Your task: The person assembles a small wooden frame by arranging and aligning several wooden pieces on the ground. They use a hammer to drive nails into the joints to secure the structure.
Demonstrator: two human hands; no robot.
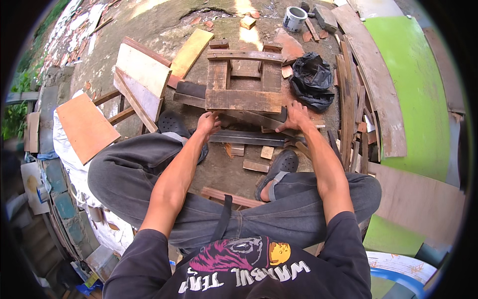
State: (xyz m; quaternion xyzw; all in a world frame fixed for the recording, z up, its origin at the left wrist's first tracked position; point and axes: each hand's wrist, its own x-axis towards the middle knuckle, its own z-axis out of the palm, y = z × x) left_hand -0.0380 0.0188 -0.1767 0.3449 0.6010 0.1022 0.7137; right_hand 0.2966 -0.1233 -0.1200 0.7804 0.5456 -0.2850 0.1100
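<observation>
A small worn wooden stool-like frame (244, 100), built of nailed planks, sits in front of me on top of a dark wooden beam (256, 118) that slants beneath its near board. My right hand (296, 117) grips the beam's right end, thumb on the near side and fingers beyond. At the frame's near left corner, my left hand (208, 123) has its fingers curled at the beam's near edge; part of its grip is hidden. Closer to my feet lies a second dark bar (246, 138), apart from both hands.
Small wood offcuts (255, 165) lie between my feet. A black plastic bag (312, 82) is right of the frame, near long boards (344, 99) and a green panel (411, 74). At left are an orange board (87, 127) and pale panels (141, 74). A white bucket (295, 19) stands far off.
</observation>
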